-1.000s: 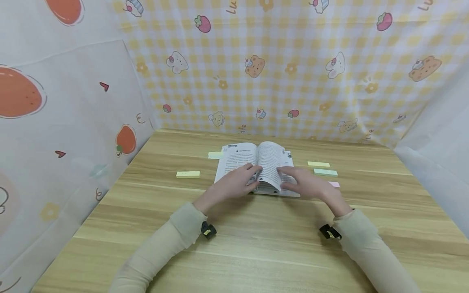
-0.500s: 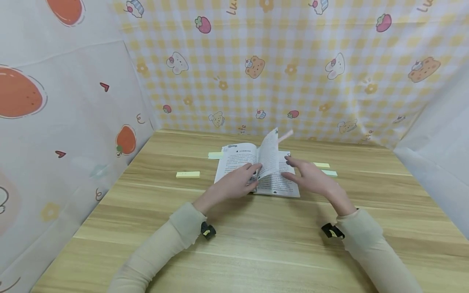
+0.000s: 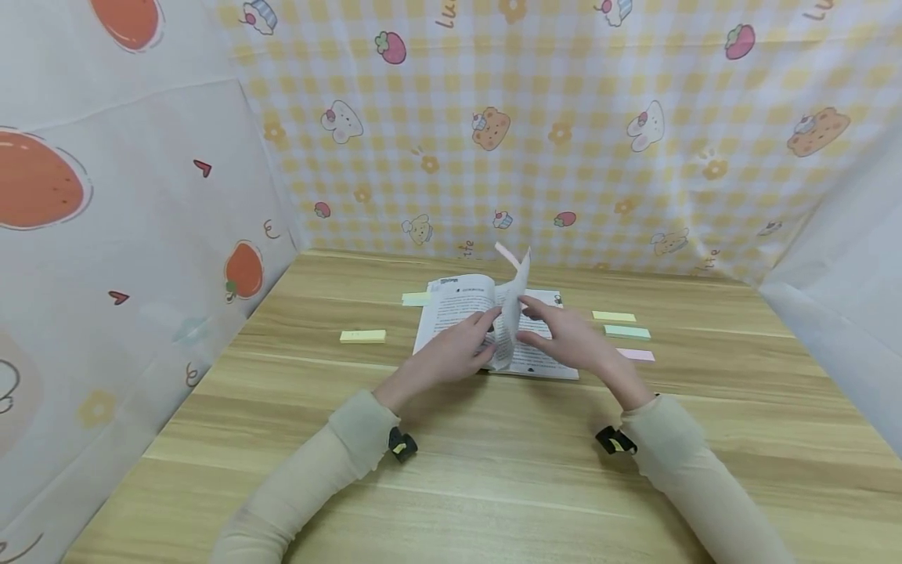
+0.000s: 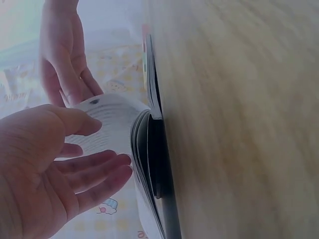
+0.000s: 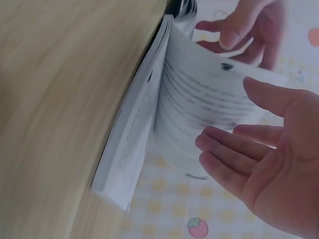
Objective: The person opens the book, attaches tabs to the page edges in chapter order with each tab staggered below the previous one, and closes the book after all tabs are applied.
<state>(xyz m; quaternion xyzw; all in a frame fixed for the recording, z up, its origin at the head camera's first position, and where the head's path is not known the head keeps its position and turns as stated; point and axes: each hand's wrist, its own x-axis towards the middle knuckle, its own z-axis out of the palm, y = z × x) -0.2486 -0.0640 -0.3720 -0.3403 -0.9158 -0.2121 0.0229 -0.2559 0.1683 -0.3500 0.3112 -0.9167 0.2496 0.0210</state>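
An open book [image 3: 451, 309] lies on the table in the head view, with its left pages down. One page [image 3: 520, 294] stands nearly upright near the spine, and a pale pink tab [image 3: 506, 254] sticks out of its upper edge. My left hand [image 3: 454, 352] rests by the inner edge of the left pages, its fingers loosely bent and pinching nothing. In the right wrist view, the extended fingers of my right hand [image 5: 269, 154] are against or very near the raised page; exact contact is hard to tell.
A pale green tab [image 3: 415, 299] juts from the book's left edge. A yellow sticky-note pad [image 3: 362, 337] lies further left. Right of the book lie yellow [image 3: 614, 316], green [image 3: 627, 332] and pink strips [image 3: 636, 355]. A patterned cloth [image 3: 535, 172] hangs behind the table.
The page has swung up from the right side and stands near upright, its pink tab now pointing left. My right hand moved right, then back left after it. My left hand stayed put.
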